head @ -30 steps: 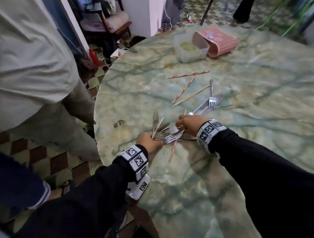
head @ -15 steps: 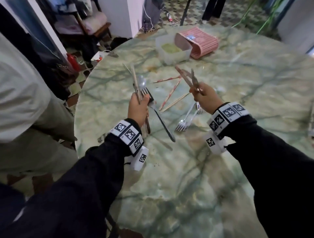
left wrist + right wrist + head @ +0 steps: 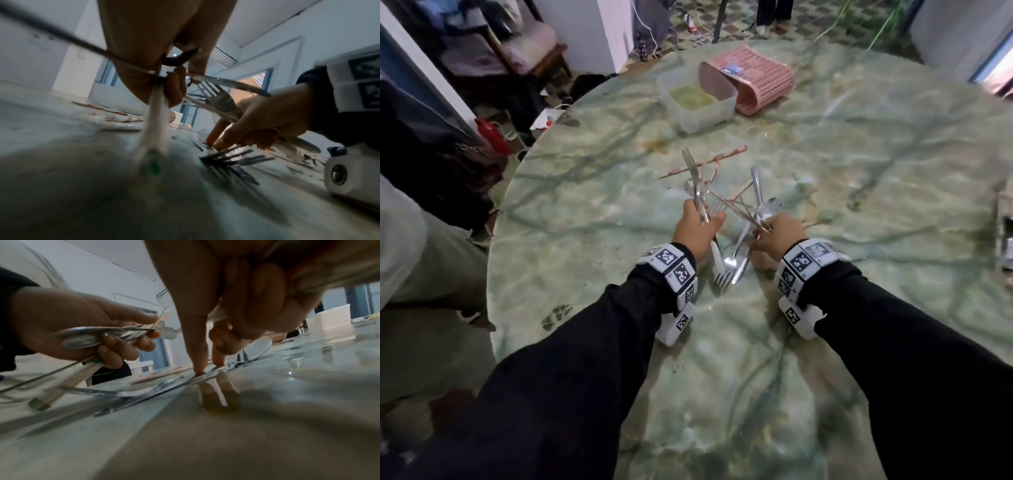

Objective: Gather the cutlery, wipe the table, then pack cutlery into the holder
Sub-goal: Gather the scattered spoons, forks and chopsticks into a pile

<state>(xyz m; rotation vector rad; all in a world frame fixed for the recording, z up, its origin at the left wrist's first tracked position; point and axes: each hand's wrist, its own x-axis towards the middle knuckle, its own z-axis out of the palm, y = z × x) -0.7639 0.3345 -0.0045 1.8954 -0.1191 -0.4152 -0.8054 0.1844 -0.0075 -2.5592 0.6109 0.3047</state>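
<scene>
On the green marble table, my left hand grips a bundle of cutlery: forks, a spoon and pale chopsticks. My right hand holds a spoon and fork in its palm. Its index and middle fingertips press down on forks lying on the table between my wrists. Loose red-patterned chopsticks lie just beyond my hands. The pink cutlery holder lies on its side at the far edge.
A clear plastic tub with a green cloth inside stands beside the holder. A person in pale trousers stands at the table's left edge. A dark object sits at the right border. A brownish stain marks the table.
Both hands, raised apart with cutlery half a second ago, have come down and closer together. My right fingertips now touch the forks on the table.
</scene>
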